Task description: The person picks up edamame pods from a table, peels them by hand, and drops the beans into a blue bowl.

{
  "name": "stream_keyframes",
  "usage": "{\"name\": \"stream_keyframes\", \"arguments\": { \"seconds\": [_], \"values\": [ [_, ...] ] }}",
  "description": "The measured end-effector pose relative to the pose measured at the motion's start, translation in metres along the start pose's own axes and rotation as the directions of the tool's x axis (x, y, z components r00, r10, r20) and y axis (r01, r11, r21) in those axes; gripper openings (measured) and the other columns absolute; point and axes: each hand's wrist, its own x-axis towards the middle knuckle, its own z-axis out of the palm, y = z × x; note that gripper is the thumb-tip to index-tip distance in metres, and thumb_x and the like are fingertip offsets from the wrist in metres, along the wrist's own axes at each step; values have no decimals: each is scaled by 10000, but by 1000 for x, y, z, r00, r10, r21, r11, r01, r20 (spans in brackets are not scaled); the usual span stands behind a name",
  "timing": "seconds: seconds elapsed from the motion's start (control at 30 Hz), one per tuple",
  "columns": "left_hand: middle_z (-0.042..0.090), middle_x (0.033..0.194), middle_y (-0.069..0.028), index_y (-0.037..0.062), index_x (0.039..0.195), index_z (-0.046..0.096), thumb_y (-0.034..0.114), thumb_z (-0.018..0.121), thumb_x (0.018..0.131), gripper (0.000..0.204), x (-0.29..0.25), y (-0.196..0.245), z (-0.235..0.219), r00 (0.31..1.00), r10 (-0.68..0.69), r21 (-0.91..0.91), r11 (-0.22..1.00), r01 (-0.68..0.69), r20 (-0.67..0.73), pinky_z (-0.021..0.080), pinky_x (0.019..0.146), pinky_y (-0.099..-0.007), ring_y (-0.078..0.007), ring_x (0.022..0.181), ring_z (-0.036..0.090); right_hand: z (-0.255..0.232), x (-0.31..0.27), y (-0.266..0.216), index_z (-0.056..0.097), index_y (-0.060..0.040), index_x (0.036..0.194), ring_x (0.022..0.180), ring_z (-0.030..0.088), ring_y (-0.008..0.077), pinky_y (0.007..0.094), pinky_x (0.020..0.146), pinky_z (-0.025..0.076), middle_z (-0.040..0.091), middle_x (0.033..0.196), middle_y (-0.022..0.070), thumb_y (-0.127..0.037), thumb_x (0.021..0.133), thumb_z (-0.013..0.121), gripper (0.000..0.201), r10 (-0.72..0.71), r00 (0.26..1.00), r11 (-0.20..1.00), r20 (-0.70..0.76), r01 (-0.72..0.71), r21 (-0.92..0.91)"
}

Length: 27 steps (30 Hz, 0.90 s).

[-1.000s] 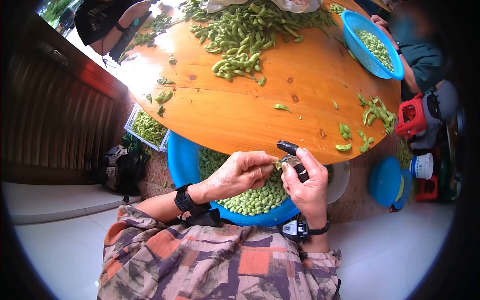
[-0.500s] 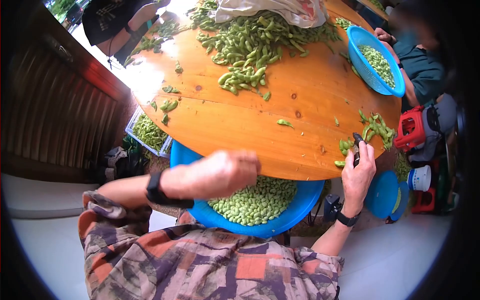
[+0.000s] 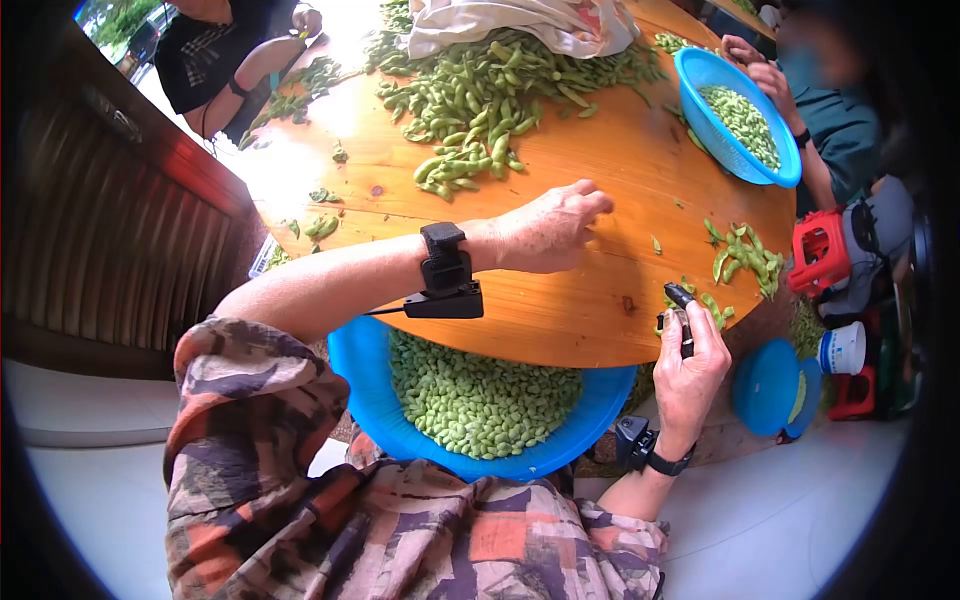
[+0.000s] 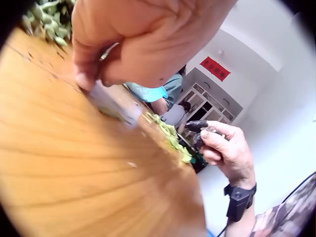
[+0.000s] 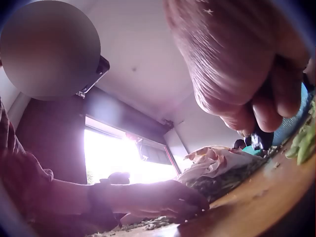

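Over the wooden table (image 3: 400, 205), my left hand (image 3: 545, 228) reaches with bent fingers, thumb and index close together. A blurred greenish soybean pod (image 4: 112, 111) shows right at those fingertips in the left wrist view; I cannot tell whether they grip it. My right hand (image 3: 692, 360) is at the near right table edge, loosely curled, with black coverings (image 4: 196, 126) seen at its fingers. No pod shows in it. Several soybean pods (image 3: 745, 258) lie just beyond it. Below the table edge, a blue basin (image 3: 365, 385) holds many shelled green beans (image 3: 480, 395).
A big heap of pods (image 3: 480, 95) lies at the back under a whitish bag (image 3: 520, 28). A blue basket (image 3: 715, 130) of beans stands far right, by a person in a dark green top (image 3: 850, 140). Another person's arm (image 3: 255, 65) is far left. A red stool (image 3: 818, 250) stands right.
The hands were together over the basin, at a pod. They then parted: the right went to the table's right edge, the left forward over the tabletop to where a single pod lay.
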Motion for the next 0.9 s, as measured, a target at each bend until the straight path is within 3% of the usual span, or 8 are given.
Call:
{"name": "stream_keyframes", "arguments": {
  "seconds": [0.1,0.2,0.27,0.43,0.6,0.7,0.83,0.9],
  "values": [
    [588,1180,-183,-9,1223,553,-51,568,854,371,-5,-3,-18,966,54,-77,994,-76,-254,508,929,-384,-303,1122,586,0,-7,7,649,21,1054,720,608,266,340,677,490,606,834,147,24,850,635,205,6,998,999,-63,-3,46],
    [677,1035,-153,25,1072,657,3,552,898,204,-29,-35,-51,969,-97,-77,994,81,-226,521,821,-362,-302,950,657,7,-18,4,611,47,945,706,591,237,309,654,474,584,823,132,32,835,596,112,99,945,881,313,-229,414],
    [685,979,-143,28,999,689,56,582,908,143,-44,-46,-64,937,-300,-73,954,292,-178,521,782,-371,-275,872,669,29,-18,-16,631,54,1042,706,595,226,329,637,483,583,855,135,30,832,597,215,-182,882,846,435,-85,526],
    [665,820,-118,26,955,698,79,612,882,125,-59,-80,-78,935,-183,75,974,215,-303,518,642,-333,-197,684,649,93,-9,-65,634,27,1074,871,619,363,423,790,503,598,1001,214,-73,852,572,251,-429,711,735,557,-84,673],
    [668,862,-130,9,954,684,54,584,871,138,-64,-73,-84,952,-131,110,980,167,-277,519,678,-356,-258,724,653,119,39,-19,640,18,1063,763,582,170,320,695,489,608,872,109,-26,886,560,199,-208,932,765,296,-33,643],
    [649,857,-141,4,943,671,50,576,878,124,-78,-63,-88,953,-131,155,972,178,-273,509,694,-380,-302,765,647,63,71,42,658,-18,1103,689,559,115,295,582,456,639,884,77,-60,909,579,213,53,992,995,112,-63,80],
    [624,844,-152,-2,915,658,62,580,879,107,-86,-56,-89,960,-47,181,978,101,-277,493,721,-420,-349,827,623,44,61,27,664,9,1106,771,597,141,265,674,489,663,1022,121,-5,895,576,228,-46,998,976,36,37,213],
    [622,870,-151,-9,905,659,77,581,879,119,-80,-52,-91,958,-102,205,966,160,-267,489,755,-430,-355,867,614,65,56,-25,641,54,1106,816,580,129,251,711,476,641,1021,119,10,884,585,233,-58,969,897,241,-56,438]
  ]
}}
